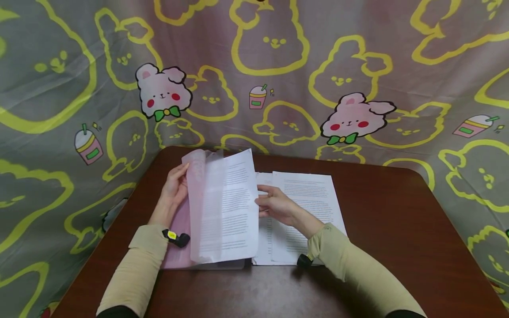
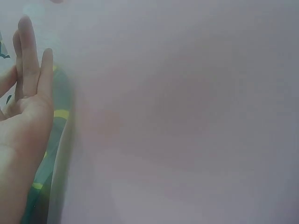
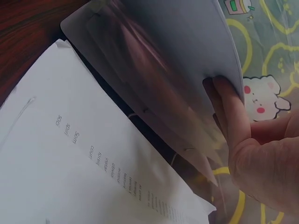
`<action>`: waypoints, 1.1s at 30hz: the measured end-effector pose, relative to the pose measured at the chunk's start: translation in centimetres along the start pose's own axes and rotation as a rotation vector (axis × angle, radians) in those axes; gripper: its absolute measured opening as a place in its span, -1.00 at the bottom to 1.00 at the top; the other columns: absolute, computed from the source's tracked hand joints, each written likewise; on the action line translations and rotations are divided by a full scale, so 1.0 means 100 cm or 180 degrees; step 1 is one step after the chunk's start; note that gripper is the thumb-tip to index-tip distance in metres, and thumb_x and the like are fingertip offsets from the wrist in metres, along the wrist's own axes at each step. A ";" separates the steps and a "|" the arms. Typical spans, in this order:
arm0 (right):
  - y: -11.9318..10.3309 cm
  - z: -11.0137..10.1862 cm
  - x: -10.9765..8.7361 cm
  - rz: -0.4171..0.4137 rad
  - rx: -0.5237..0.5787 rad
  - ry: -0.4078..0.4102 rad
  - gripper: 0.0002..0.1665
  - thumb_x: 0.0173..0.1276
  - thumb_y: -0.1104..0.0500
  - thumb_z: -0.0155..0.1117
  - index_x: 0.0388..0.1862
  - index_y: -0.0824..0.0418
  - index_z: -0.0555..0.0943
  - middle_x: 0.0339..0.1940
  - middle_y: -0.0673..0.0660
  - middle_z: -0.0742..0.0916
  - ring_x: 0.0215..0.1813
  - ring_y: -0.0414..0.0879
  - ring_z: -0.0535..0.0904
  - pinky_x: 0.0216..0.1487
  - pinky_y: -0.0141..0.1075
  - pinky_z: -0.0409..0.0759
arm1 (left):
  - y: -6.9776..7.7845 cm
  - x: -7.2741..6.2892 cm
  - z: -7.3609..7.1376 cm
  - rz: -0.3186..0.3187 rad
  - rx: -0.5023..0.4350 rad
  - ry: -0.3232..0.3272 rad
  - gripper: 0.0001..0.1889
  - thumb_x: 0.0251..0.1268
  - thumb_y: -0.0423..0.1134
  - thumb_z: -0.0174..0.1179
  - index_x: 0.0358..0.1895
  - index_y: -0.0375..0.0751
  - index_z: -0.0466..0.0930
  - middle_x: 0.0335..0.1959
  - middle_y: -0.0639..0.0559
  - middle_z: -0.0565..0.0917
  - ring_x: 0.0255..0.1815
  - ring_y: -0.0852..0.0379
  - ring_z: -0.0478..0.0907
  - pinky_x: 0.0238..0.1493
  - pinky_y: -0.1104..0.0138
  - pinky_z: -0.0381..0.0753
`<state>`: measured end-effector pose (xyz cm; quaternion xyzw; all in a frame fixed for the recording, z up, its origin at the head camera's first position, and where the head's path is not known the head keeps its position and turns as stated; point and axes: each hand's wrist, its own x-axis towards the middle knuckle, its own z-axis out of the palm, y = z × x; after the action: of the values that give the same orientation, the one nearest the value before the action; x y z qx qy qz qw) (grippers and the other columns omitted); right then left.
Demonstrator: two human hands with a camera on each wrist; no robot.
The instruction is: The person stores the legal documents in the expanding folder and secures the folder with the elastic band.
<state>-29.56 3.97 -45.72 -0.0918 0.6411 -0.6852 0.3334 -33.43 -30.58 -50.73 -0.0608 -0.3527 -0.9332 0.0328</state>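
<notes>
Upright in the head view stands a pink translucent plastic folder cover (image 1: 196,198), its upper left edge gripped by my left hand (image 1: 175,185). Clear film lies over the left part of a printed paper (image 1: 240,207) beside it. My right hand (image 1: 278,205) pinches that paper at its right edge. In the right wrist view, fingers (image 3: 229,105) press against the paper's plain back. Pink film fills most of the left wrist view, beside the left hand (image 2: 25,112) with several fingers extended upward.
More printed sheets (image 1: 308,198) lie on the dark brown table (image 1: 389,221), under and beyond the right hand. A lower pink folder part (image 1: 175,247) rests flat at the left. Behind the table hangs a curtain (image 1: 278,57) with cartoon bunnies. Both wrists carry small black cameras.
</notes>
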 end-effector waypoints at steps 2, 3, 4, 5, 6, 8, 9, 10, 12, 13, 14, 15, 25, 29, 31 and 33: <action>0.001 0.002 0.002 0.0025 0.0013 0.0032 -0.23 0.69 0.43 -0.04 0.79 0.36 0.06 0.26 0.35 0.76 -0.20 -0.24 0.81 -0.17 -0.37 0.82 | 0.000 0.000 0.000 0.0007 -0.0024 0.0024 -0.51 0.79 -0.47 -0.15 -0.29 -0.30 0.79 -0.50 0.04 0.75 -0.46 0.26 0.69 -0.37 0.51 0.66; 0.001 0.003 0.002 0.0031 0.0020 0.0049 -0.23 0.69 0.42 -0.04 0.79 0.36 0.06 0.28 0.37 0.76 -0.20 -0.24 0.81 -0.16 -0.37 0.83 | -0.001 -0.001 0.001 0.0009 -0.0027 0.0032 -0.51 0.79 -0.47 -0.14 -0.29 -0.29 0.79 -0.50 0.04 0.75 -0.46 0.26 0.69 -0.38 0.51 0.66; 0.002 0.003 0.003 0.0042 0.0028 0.0059 -0.23 0.70 0.42 -0.04 0.80 0.36 0.06 0.30 0.40 0.75 -0.20 -0.24 0.81 -0.16 -0.37 0.83 | -0.001 -0.001 0.001 0.0008 -0.0033 0.0031 -0.51 0.79 -0.47 -0.15 -0.29 -0.29 0.79 -0.50 0.04 0.76 -0.47 0.26 0.69 -0.38 0.50 0.66; 0.003 0.004 0.004 0.0052 0.0033 0.0064 -0.23 0.70 0.42 -0.04 0.80 0.36 0.07 0.32 0.42 0.74 -0.20 -0.24 0.82 -0.15 -0.37 0.83 | -0.001 -0.001 0.002 0.0009 -0.0055 0.0023 -0.50 0.80 -0.47 -0.16 -0.28 -0.30 0.80 -0.50 0.04 0.76 -0.47 0.26 0.70 -0.39 0.50 0.66; 0.004 0.005 0.005 0.0064 0.0033 0.0073 -0.23 0.70 0.42 -0.04 0.80 0.35 0.06 0.36 0.45 0.72 -0.20 -0.23 0.82 -0.15 -0.36 0.83 | -0.002 -0.001 0.002 0.0010 -0.0074 0.0015 -0.50 0.80 -0.47 -0.16 -0.28 -0.30 0.80 -0.50 0.03 0.76 -0.47 0.25 0.70 -0.39 0.49 0.66; 0.005 0.006 0.006 0.0072 0.0022 0.0079 -0.24 0.70 0.41 -0.04 0.80 0.35 0.07 0.42 0.50 0.68 -0.19 -0.23 0.83 -0.13 -0.36 0.84 | -0.003 -0.001 0.002 0.0002 -0.0110 0.0005 -0.50 0.80 -0.47 -0.17 -0.27 -0.31 0.80 -0.49 0.02 0.77 -0.47 0.25 0.71 -0.39 0.49 0.67; 0.006 0.006 0.007 0.0076 0.0030 0.0082 -0.24 0.70 0.41 -0.04 0.80 0.35 0.07 0.43 0.51 0.67 -0.19 -0.23 0.83 -0.13 -0.35 0.84 | -0.003 -0.001 0.003 -0.0006 -0.0119 0.0004 -0.50 0.80 -0.47 -0.17 -0.27 -0.31 0.80 -0.49 0.02 0.77 -0.46 0.24 0.71 -0.39 0.49 0.68; 0.007 0.007 0.008 0.0080 0.0041 0.0081 -0.24 0.70 0.41 -0.04 0.80 0.35 0.08 0.44 0.52 0.66 -0.19 -0.23 0.83 -0.13 -0.35 0.83 | -0.003 -0.001 0.003 -0.0006 -0.0133 0.0004 -0.50 0.80 -0.48 -0.17 -0.27 -0.32 0.80 -0.49 0.01 0.78 -0.46 0.23 0.72 -0.37 0.48 0.69; 0.009 0.008 0.009 0.0078 0.0061 0.0079 -0.24 0.70 0.42 -0.04 0.80 0.35 0.08 0.45 0.53 0.66 -0.20 -0.23 0.83 -0.13 -0.35 0.83 | -0.004 -0.001 0.003 0.0001 -0.0127 0.0021 -0.51 0.79 -0.47 -0.15 -0.27 -0.32 0.81 -0.49 0.01 0.78 -0.45 0.23 0.73 -0.37 0.48 0.69; 0.009 0.009 0.010 0.0077 0.0077 0.0083 -0.24 0.70 0.42 -0.04 0.80 0.35 0.08 0.45 0.53 0.65 -0.20 -0.23 0.83 -0.13 -0.36 0.83 | -0.004 -0.001 0.003 0.0007 -0.0111 0.0039 -0.51 0.79 -0.47 -0.14 -0.28 -0.31 0.81 -0.49 0.01 0.78 -0.45 0.24 0.73 -0.37 0.49 0.69; 0.010 0.010 0.010 0.0067 0.0094 0.0084 -0.24 0.70 0.42 -0.04 0.80 0.35 0.08 0.45 0.53 0.65 -0.20 -0.23 0.83 -0.13 -0.35 0.83 | -0.004 0.000 0.003 0.0016 -0.0108 0.0055 -0.52 0.79 -0.47 -0.12 -0.28 -0.31 0.81 -0.49 0.01 0.78 -0.45 0.24 0.73 -0.37 0.49 0.69; 0.010 0.011 0.011 0.0060 0.0112 0.0080 -0.24 0.70 0.42 -0.04 0.80 0.35 0.07 0.46 0.54 0.64 -0.19 -0.23 0.83 -0.12 -0.35 0.83 | -0.005 0.000 0.003 0.0029 -0.0089 0.0075 -0.52 0.78 -0.46 -0.11 -0.29 -0.30 0.81 -0.49 0.02 0.79 -0.45 0.24 0.73 -0.37 0.49 0.69; 0.016 0.023 0.018 0.0054 0.0157 0.0164 -0.23 0.71 0.43 -0.06 0.80 0.36 0.05 0.41 0.54 0.67 -0.25 -0.24 0.81 -0.15 -0.36 0.81 | -0.008 0.001 0.003 0.0065 -0.0072 0.0101 -0.48 0.80 -0.45 -0.16 -0.30 -0.28 0.82 -0.48 0.02 0.80 -0.45 0.24 0.75 -0.37 0.48 0.70; 0.017 0.025 0.019 0.0031 0.0173 0.0198 -0.23 0.71 0.44 -0.07 0.80 0.38 0.03 0.42 0.56 0.66 -0.25 -0.25 0.81 -0.15 -0.36 0.81 | -0.008 0.002 0.006 0.0073 0.0004 0.0113 -0.48 0.80 -0.45 -0.18 -0.29 -0.25 0.81 -0.49 0.05 0.79 -0.46 0.26 0.74 -0.39 0.49 0.67; 0.017 0.025 0.019 0.0037 0.0192 0.0245 -0.23 0.70 0.44 -0.07 0.80 0.36 0.05 0.43 0.55 0.66 -0.24 -0.24 0.82 -0.16 -0.36 0.82 | -0.008 0.002 0.007 0.0084 -0.0003 0.0096 -0.50 0.80 -0.44 -0.16 -0.28 -0.25 0.80 -0.49 0.05 0.80 -0.46 0.26 0.73 -0.38 0.49 0.67; 0.017 0.025 0.020 0.0040 0.0200 0.0278 -0.24 0.70 0.44 -0.06 0.80 0.35 0.07 0.42 0.54 0.67 -0.23 -0.23 0.82 -0.17 -0.36 0.82 | -0.008 0.002 0.009 0.0111 -0.0003 0.0104 -0.51 0.80 -0.44 -0.14 -0.28 -0.25 0.79 -0.49 0.05 0.80 -0.46 0.26 0.73 -0.37 0.49 0.66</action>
<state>-29.07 0.86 -47.55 -0.0473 0.6337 -0.7062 0.3121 -33.63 -29.39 -50.61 -0.0517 -0.3506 -0.9335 0.0548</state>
